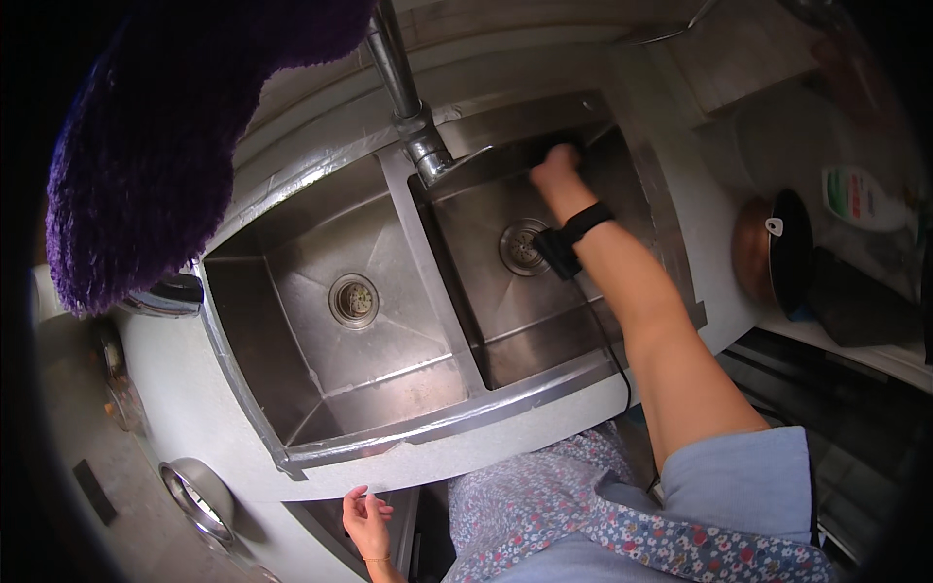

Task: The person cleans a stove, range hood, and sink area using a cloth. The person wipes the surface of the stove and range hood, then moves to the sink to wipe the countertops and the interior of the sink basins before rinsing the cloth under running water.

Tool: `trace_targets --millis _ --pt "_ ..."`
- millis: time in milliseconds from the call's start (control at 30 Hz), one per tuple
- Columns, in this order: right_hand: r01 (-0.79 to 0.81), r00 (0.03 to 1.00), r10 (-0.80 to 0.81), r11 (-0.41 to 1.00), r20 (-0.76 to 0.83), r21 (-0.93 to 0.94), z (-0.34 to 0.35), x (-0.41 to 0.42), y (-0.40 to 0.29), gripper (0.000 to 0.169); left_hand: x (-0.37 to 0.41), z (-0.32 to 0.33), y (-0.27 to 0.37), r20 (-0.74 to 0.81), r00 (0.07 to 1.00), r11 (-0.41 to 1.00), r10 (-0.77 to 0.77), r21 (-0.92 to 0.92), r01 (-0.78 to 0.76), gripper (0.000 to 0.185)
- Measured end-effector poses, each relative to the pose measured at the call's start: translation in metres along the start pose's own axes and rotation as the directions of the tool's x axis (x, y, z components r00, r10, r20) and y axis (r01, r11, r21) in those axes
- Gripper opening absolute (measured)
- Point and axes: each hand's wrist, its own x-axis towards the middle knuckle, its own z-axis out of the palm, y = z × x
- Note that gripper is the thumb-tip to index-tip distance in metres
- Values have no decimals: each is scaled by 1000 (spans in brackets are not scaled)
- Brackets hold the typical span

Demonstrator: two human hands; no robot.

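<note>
A stainless-steel double sink lies before me, with a left basin [397, 313] and a right basin [481, 277] on either side of a divider [419, 248]. My right hand [560, 169] reaches over the right basin towards its far wall. It is blurred, its fingers look curled, and whatever they may hold is lost in the dark. A black strap with a small device [560, 251] circles that wrist, and a cable [611, 339] trails from it over the sink's front edge. My left hand [367, 521] hovers by the counter's front edge, fingers loosely apart, holding nothing visible.
A chrome faucet [423, 142] rises behind the divider. Purple fluffy fabric [146, 167] hangs large at upper left. On the right stand a pan [773, 255] and a white bottle [864, 197]. A metal bowl [195, 503] sits at lower left on the counter [164, 386].
</note>
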Motion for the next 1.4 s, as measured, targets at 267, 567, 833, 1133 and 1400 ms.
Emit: trace_targets --millis 267,567,833,1133,1400 --pt "-309 823 375 926 427 -218 1 -25 128 13 2 -10 11 -39 998 999 43 -24 -44 19" --pt "-314 892 296 949 343 -3 -10 -30 -77 21 10 -13 4 -26 996 995 82 -49 -84 19" --pt "659 134 425 -713 895 240 -49 -81 -99 30 8 -3 -7 15 999 995 52 -80 -51 20" --pt "366 713 659 -640 239 675 -144 16 -84 30 -19 -8 -37 -60 998 999 30 -20 -32 19" --pt "234 592 745 -525 308 819 -125 -38 -135 24 -20 6 -39 -37 997 994 74 -81 -76 19"
